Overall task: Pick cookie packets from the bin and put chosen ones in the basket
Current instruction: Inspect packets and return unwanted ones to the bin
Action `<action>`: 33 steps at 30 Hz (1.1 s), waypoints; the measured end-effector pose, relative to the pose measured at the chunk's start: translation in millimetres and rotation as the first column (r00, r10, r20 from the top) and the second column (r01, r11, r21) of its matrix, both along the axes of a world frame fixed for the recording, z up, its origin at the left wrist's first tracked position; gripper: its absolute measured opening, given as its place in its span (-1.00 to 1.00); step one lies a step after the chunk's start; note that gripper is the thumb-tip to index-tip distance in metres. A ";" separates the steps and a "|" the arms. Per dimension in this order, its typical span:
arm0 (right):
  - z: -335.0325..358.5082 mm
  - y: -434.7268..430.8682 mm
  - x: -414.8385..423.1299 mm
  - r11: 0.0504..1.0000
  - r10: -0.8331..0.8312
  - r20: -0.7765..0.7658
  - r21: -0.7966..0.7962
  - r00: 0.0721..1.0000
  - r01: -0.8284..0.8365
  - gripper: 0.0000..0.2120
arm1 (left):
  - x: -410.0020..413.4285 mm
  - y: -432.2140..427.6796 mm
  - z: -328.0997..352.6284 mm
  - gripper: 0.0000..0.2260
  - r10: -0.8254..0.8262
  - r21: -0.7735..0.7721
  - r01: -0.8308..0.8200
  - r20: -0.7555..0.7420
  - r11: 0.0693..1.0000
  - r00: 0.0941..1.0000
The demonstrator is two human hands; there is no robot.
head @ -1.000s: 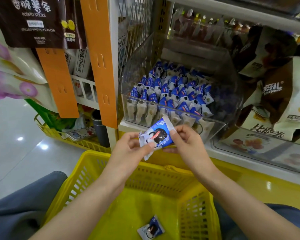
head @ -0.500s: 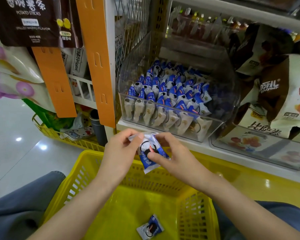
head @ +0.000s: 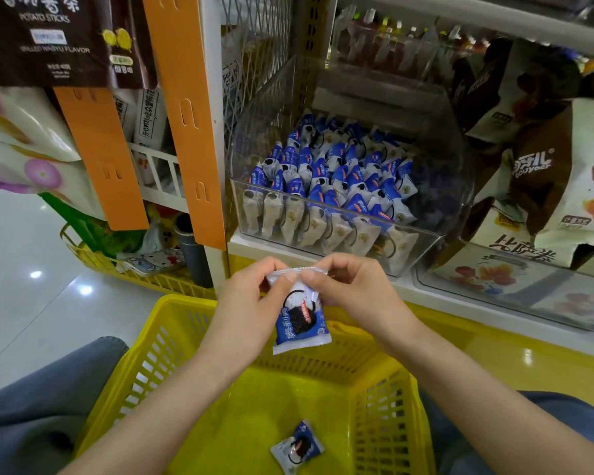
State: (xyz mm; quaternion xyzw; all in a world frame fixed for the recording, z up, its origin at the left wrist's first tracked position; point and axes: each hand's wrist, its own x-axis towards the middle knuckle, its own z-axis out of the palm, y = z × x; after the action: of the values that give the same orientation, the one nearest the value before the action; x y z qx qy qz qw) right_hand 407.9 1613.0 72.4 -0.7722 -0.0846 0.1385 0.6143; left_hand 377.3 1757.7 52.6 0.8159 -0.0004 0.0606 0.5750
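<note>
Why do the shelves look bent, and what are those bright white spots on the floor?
Head view: the wide-angle lens bows the shelf uprights near the frame's edges. The spots are ceiling lights reflected in the glossy floor. The clear bin shows soft glare on its front. The held packet over the yellow basket stays sharp and readable.

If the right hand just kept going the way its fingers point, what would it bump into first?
Its fingers point leftward, so the right hand would probably first meet the left hand, which pinches the same blue-and-white cookie packet at its top edge. Depth is hard to judge.
</note>
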 end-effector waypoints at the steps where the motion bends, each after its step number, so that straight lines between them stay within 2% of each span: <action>1: -0.7 -1.0 -0.6 0.997 0.008 0.116 -0.081 0.993 0.002 -0.91 | 0.7 0.1 -0.8 -0.84 -0.001 -0.009 0.001 -0.014 1.000 1.000; 4: -3.2 -2.9 -4.4 0.944 0.108 0.427 -0.328 0.898 0.042 -0.93 | 2.8 0.0 -2.4 -0.82 -0.014 -0.071 0.008 -0.081 0.997 0.997; 8: -6.2 -5.8 -6.5 0.902 0.187 0.566 -0.423 0.803 0.088 -0.92 | 4.1 0.5 -2.5 -0.83 -0.048 -0.144 0.025 -0.161 0.989 0.986; 12: -7.3 -5.0 -6.4 0.927 0.042 0.563 -0.330 0.826 0.178 -0.94 | 5.0 -0.1 -3.9 -0.93 -0.001 -0.121 -0.017 -0.141 0.992 0.990; 15: -5.2 -6.4 -4.9 0.947 -0.113 0.524 -0.200 0.844 0.251 -0.94 | 5.3 3.0 -7.9 -0.89 0.091 0.074 -0.082 -0.123 0.994 0.988; 17: -3.5 -7.3 -4.0 0.953 -0.171 0.499 -0.135 0.849 0.271 -0.93 | 6.7 3.9 -8.9 -0.83 0.075 0.118 -0.056 -0.161 0.991 0.984; 18: -3.1 -7.5 -3.8 0.956 -0.173 0.496 -0.121 0.851 0.266 -0.93 | 7.5 3.4 -7.7 -0.78 0.058 0.058 -0.047 -0.211 0.997 0.976; 20: -3.2 -6.9 -5.2 0.970 -0.111 0.518 -0.128 0.848 0.205 -0.93 | 9.7 1.3 -1.5 -0.68 0.003 -0.186 -0.075 -0.357 0.980 0.934; 22: -4.2 -6.1 -8.0 0.972 0.018 0.587 -0.199 0.809 0.123 -0.95 | 11.4 2.4 3.1 -0.61 -0.075 -0.396 -0.119 -0.441 0.910 0.895; 23: -5.2 -6.2 -9.1 0.960 0.102 0.630 -0.266 0.770 0.091 -0.96 | 11.5 3.5 4.4 -0.61 -0.101 -0.454 -0.125 -0.442 0.882 0.891; 26: -8.1 -6.7 -9.9 0.877 0.334 0.689 -0.478 0.643 0.057 -0.97 | 8.3 4.8 6.8 -0.74 -0.087 -0.508 -0.130 -0.381 0.851 0.920; 28: -10.2 -7.1 -10.0 0.831 0.413 0.676 -0.554 0.610 0.051 -0.92 | 6.6 3.8 7.5 -0.83 -0.029 -0.502 -0.161 -0.350 0.850 0.936; 30: -9.8 -4.6 -13.1 0.858 0.341 0.633 -0.511 0.695 0.045 -0.86 | 5.7 3.1 9.4 -0.83 0.020 -0.450 -0.172 -0.324 0.876 0.946; 33: -6.8 -0.9 -13.4 0.955 0.028 0.423 -0.278 0.906 0.100 -0.88 | 5.5 2.1 9.4 -0.82 0.037 -0.388 -0.144 -0.271 0.910 0.962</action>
State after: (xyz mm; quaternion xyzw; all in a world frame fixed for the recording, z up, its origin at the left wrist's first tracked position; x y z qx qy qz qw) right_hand 394.5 1612.1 65.7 -0.8677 -0.1795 -0.0323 0.4625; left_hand 382.8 1759.8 62.0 0.6794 0.1247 -0.0203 0.7228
